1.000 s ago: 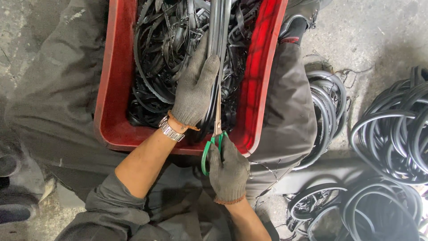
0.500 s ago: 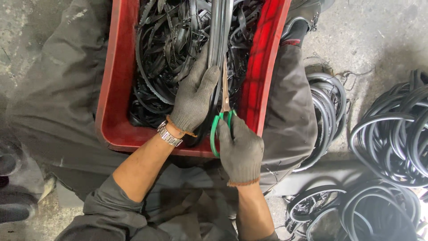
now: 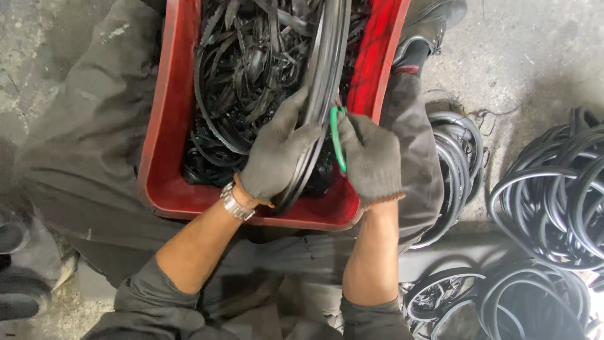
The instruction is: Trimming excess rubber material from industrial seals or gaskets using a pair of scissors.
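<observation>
The left hand [image 3: 277, 154], in a grey glove, is clenching its grip around a long black rubber strip [image 3: 324, 82] that is running up over a red crate [image 3: 167, 126]. The right hand [image 3: 371, 157], also gloved, is grasping green-handled scissors [image 3: 336, 135] just beside the strip. Black rubber scraps [image 3: 245, 69] are filling the crate, which is resting on the person's lap. Coiled black rings [image 3: 553, 201] are lying on the floor to the right.
</observation>
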